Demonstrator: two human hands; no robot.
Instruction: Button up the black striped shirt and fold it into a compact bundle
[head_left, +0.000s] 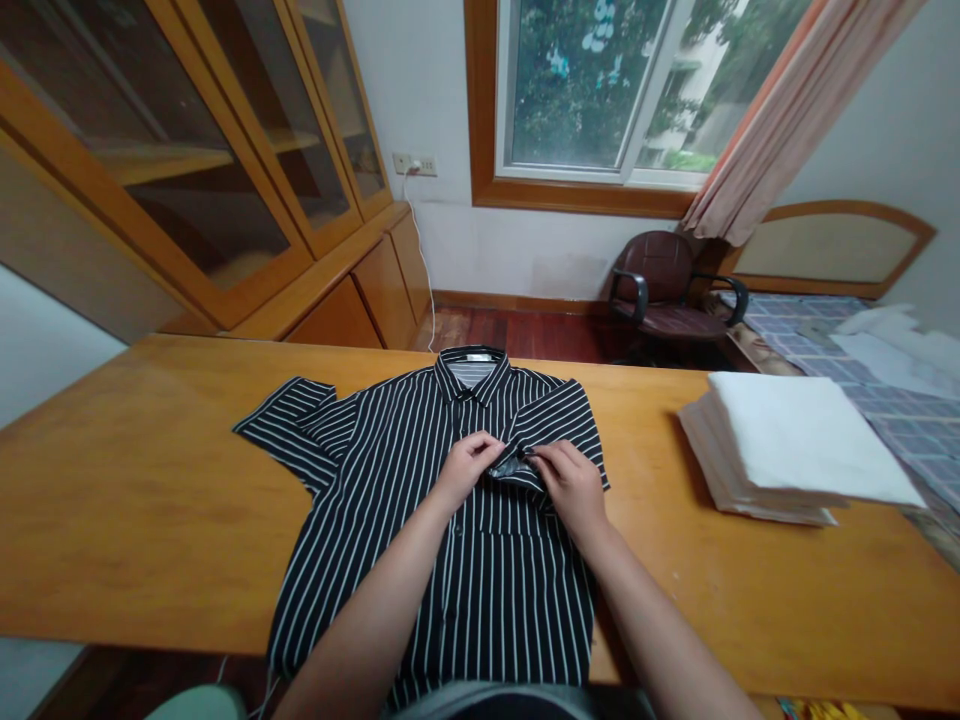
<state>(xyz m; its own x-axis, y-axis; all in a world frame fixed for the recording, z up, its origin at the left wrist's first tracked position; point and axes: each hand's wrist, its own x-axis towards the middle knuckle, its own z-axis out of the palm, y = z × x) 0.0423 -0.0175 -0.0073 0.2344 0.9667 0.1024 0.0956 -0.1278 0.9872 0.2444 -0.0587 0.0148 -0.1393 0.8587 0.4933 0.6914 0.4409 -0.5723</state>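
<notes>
A black short-sleeved shirt with thin white stripes lies flat on the wooden table, collar away from me, hem hanging over the near edge. Its right sleeve is folded in across the chest, and the left sleeve lies spread out. My left hand pinches the folded sleeve's cuff near the middle of the chest. My right hand grips the same cuff edge from the right, fingers closed on the fabric.
A stack of folded white cloth sits on the table's right side. Behind the table stand a dark office chair, a wooden cabinet with glass doors and a bed with a checked cover.
</notes>
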